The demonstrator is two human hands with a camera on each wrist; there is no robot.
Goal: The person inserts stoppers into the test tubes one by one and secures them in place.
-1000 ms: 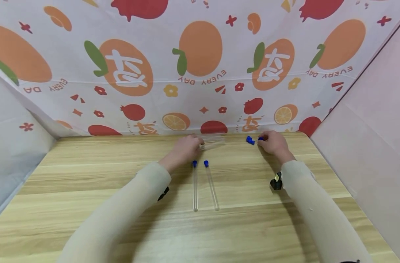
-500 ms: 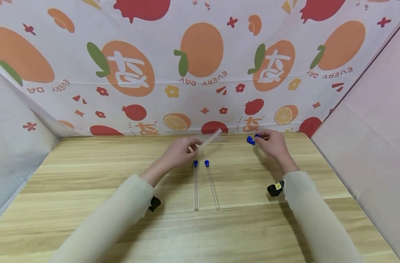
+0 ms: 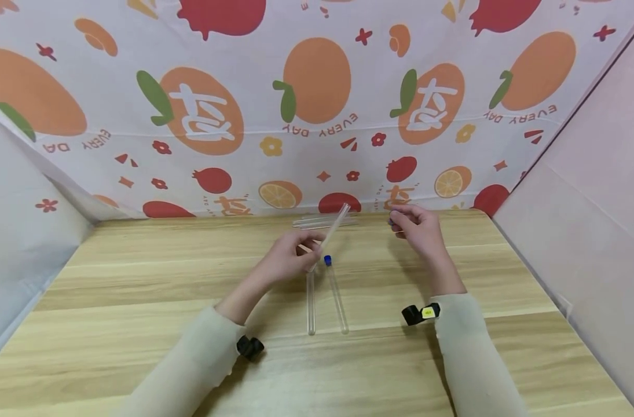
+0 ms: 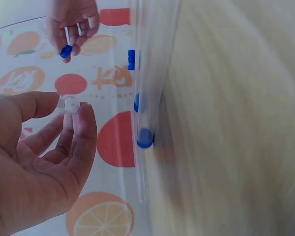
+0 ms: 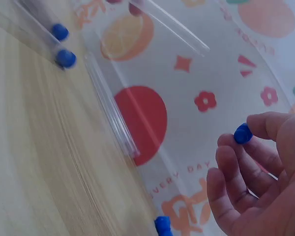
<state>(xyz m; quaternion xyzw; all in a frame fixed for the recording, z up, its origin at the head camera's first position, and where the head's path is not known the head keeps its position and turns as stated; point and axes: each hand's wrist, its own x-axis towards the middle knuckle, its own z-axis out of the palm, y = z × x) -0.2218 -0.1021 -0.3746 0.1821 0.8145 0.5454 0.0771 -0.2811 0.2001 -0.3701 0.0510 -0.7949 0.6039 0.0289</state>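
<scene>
My left hand (image 3: 288, 255) pinches a clear test tube (image 3: 336, 223) near its lower end, between thumb and fingers. The tube slants up to the right, above the table. Off to the right, my right hand (image 3: 422, 233) pinches a small blue stopper (image 5: 243, 133) between thumb and index finger; its other fingers are bent below. Two stoppered tubes lie on the table in front of the left hand. The right one (image 3: 337, 298) shows its blue stopper (image 3: 328, 260); the left one (image 3: 311, 307) has its top end hidden by my left hand in the head view.
Several clear tubes (image 3: 322, 221) lie at the table's back edge, against the fruit-print cloth (image 3: 317, 156). Loose blue stoppers (image 5: 163, 225) are near the table's back, hidden behind the right hand in the head view. White side panels (image 3: 582, 191) flank the wooden table (image 3: 389, 370).
My left hand has lifted a tube from the back pile and drawn it nearer. My right hand has picked up a blue stopper and moved left and up with it.
</scene>
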